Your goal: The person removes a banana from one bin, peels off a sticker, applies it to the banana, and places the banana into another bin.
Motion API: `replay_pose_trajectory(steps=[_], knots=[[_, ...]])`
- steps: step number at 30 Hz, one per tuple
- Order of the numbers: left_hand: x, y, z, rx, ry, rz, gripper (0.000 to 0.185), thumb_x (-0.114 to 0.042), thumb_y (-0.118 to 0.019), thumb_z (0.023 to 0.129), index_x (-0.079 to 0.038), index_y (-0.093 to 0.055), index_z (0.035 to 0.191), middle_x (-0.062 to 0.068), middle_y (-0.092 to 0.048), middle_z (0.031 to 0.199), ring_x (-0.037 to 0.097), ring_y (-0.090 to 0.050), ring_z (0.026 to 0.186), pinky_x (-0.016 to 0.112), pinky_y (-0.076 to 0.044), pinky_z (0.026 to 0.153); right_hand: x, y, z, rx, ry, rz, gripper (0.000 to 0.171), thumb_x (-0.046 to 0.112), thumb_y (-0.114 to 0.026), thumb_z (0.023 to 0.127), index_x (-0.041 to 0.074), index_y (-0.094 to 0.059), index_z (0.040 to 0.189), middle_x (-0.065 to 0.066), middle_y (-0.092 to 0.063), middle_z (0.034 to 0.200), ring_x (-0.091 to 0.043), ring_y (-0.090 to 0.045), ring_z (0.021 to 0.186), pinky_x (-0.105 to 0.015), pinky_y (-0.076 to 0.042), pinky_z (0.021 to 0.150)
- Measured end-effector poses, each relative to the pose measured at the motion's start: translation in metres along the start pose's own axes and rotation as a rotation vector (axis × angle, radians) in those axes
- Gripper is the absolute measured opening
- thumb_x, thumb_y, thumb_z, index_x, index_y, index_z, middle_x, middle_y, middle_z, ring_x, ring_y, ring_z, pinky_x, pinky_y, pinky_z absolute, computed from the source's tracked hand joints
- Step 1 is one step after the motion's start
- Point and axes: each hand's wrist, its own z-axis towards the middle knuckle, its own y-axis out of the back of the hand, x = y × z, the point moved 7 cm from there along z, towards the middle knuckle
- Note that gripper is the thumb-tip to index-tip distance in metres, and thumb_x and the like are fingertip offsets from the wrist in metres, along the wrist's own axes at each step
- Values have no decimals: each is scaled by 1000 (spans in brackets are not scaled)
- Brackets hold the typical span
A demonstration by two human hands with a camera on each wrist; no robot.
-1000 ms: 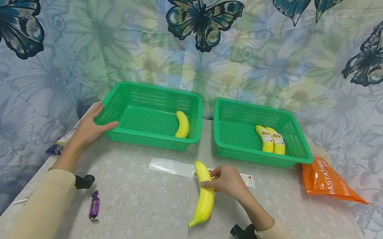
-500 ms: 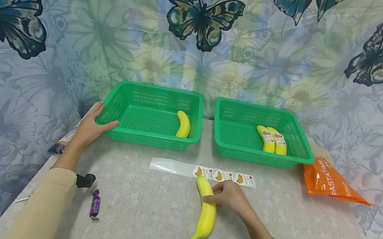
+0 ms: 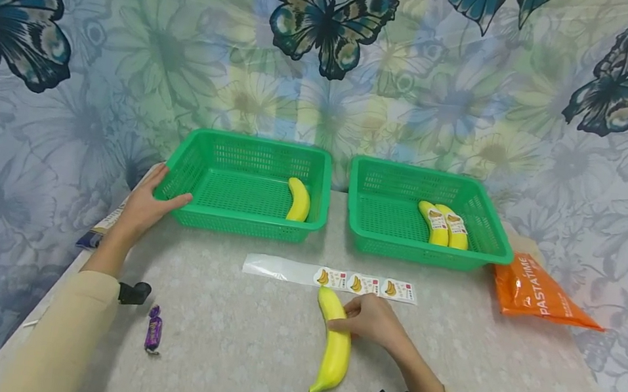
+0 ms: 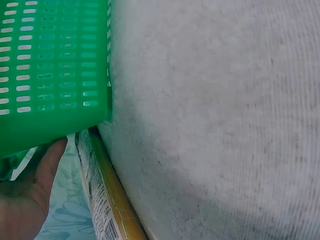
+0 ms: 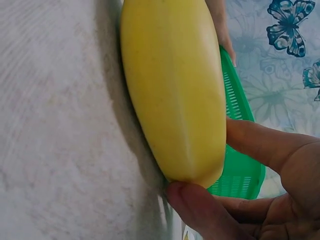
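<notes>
My right hand [image 3: 365, 318] grips a yellow banana [image 3: 334, 344] that lies on the grey table [image 3: 246, 352], just in front of a strip of banana stickers [image 3: 364, 285]. The right wrist view shows the banana [image 5: 175, 95] close up with a thumb and fingers [image 5: 260, 145] curled round its end. My left hand [image 3: 148, 202] holds the near left corner of the left green basket [image 3: 205, 162], which has one banana [image 3: 298, 199] in it. The left wrist view shows that basket's wall [image 4: 55, 70] and a finger [image 4: 47, 167] under its edge. The right green basket [image 3: 380, 238] holds two stickered bananas [image 3: 442, 225].
An orange pasta bag [image 3: 536, 291] lies at the right of the right basket. A purple wrapped candy [image 3: 154, 328] lies near the table's left front. A printed packet [image 4: 102, 200] sticks out beside the table's left edge. A butterfly-print cloth hangs behind.
My right hand pulled the banana toward me, off the sticker strip, so three stickers now show. The left hand stayed on the left basket.
</notes>
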Motion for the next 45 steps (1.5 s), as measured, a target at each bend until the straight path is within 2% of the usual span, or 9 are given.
replay_pose_trajectory(steps=[7,10,15,19,23,28,33,40,45], knots=[[-1,1,-3,-8,8,-16,101,-59,-61,88,-22,3,157,-2,11,165,40,9,151,77,-9,109,2,-2,-1,1,4,10,39,38,-83,73,6,-76,94,2,-69,70,-12,-61,59,-25,-47,53],[-5,0,-7,-28,25,12,102,-61,-58,88,-20,5,157,5,11,165,44,7,150,76,-11,109,1,-1,0,-5,-12,8,37,37,-84,73,6,-76,92,2,-68,70,-12,-60,59,-25,-47,53],[-20,2,-24,-184,33,194,97,-63,-49,93,-6,-3,157,25,1,162,57,-10,143,75,-17,109,1,1,0,-9,-24,-8,35,36,-84,73,7,-76,91,2,-68,70,-12,-60,59,-24,-46,53],[-41,-1,-46,-347,13,296,86,-54,-48,97,1,-17,155,29,-13,160,57,-20,140,71,-20,110,0,1,0,-12,-26,-14,36,36,-84,73,7,-76,92,3,-68,70,-11,-60,59,-24,-46,53],[-69,-17,-66,-397,-68,348,84,-45,-58,94,4,-23,153,30,-22,157,55,-27,138,68,-24,111,0,1,0,-14,-26,-16,36,36,-84,73,7,-76,92,3,-68,70,-11,-60,59,-24,-46,53],[-107,-53,-88,-348,-299,224,84,-34,-70,88,2,-28,152,26,-29,156,50,-29,139,67,-27,111,0,1,-1,-14,-20,-17,36,36,-84,72,7,-76,92,3,-68,70,-11,-60,59,-24,-46,52],[-138,-97,-110,-208,-513,77,82,-26,-74,84,-1,-33,151,20,-36,155,44,-34,140,65,-31,111,-1,1,-1,-8,-31,-9,39,37,-84,72,6,-76,95,2,-69,72,-11,-61,60,-24,-48,54],[-151,-158,-120,63,-547,175,85,-43,-71,86,-10,-32,153,11,-37,156,36,-37,142,57,-37,112,0,2,-1,0,-29,1,42,38,-84,72,5,-75,96,2,-69,72,-12,-62,60,-25,-49,54],[-155,-187,-120,171,-563,224,87,-51,-68,86,-11,-31,154,7,-36,158,32,-38,143,54,-38,112,0,0,-2,6,-28,2,43,39,-84,72,5,-75,96,2,-69,72,-12,-62,60,-25,-49,54]])
